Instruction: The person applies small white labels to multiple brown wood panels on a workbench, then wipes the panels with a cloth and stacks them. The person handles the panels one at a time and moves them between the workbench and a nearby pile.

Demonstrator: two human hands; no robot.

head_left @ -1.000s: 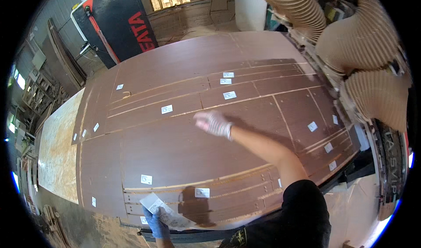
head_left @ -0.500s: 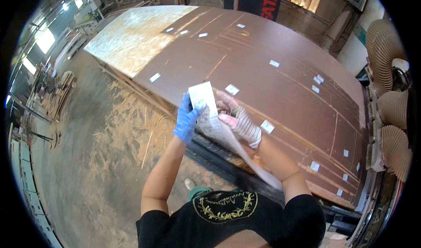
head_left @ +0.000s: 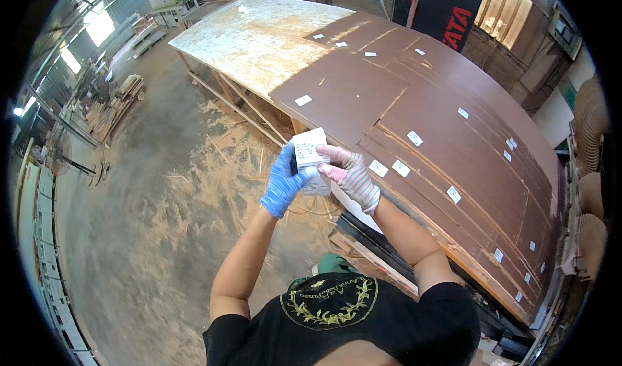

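Observation:
My left hand [head_left: 283, 178], in a blue glove, is closed on a strip of white printed labels [head_left: 310, 147], its thumb across the front. My right hand [head_left: 355, 175], in a pink glove with a striped cuff, pinches the same strip from the right, fingertips on its printed face. Below the hands, a white length [head_left: 353, 205], which looks like more of the strip, hangs partly hidden behind my right wrist. Both hands are in front of the near edge of a large brown panel [head_left: 363, 94], cut into pieces. Several small white labels [head_left: 414, 138] lie on those pieces.
A bare, pale, dusty board section [head_left: 253, 39] adjoins the brown panel at the far left. Sawdust and wood offcuts [head_left: 220, 147] litter the floor beside the table. Ribbed hoses [head_left: 589, 133] stand at the right edge, and stacked timber [head_left: 118, 110] lies farther left.
My view has swung left, so the table appears farther right. My right fingers have come up onto the strip's upper part. The long trailing length now shows less.

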